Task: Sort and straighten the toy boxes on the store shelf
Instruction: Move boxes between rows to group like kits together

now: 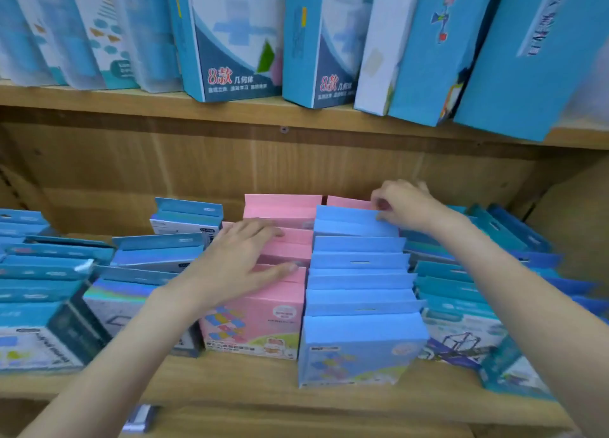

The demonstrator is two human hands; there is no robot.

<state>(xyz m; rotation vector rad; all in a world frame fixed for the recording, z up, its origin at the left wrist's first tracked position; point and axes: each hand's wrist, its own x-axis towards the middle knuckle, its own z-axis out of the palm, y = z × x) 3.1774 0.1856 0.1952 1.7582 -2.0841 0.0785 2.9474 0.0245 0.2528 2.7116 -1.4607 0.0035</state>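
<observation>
A row of pink toy boxes (263,319) stands front to back on the lower wooden shelf (250,375). Right beside it runs a row of light blue toy boxes (359,342). My left hand (240,256) lies flat with straight fingers on the tops of the pink boxes. My right hand (402,203) reaches to the back of the shelf and pinches the top right corner of the rearmost blue box (346,220). One more pink box (346,202) shows behind that blue one.
Teal and dark blue boxes (145,259) lean unevenly left of the pink row, and more teal boxes (461,306) crowd the right. Tall blue boxes (230,42) stand tilted on the upper shelf (131,105). A wooden side panel (573,213) closes the right end.
</observation>
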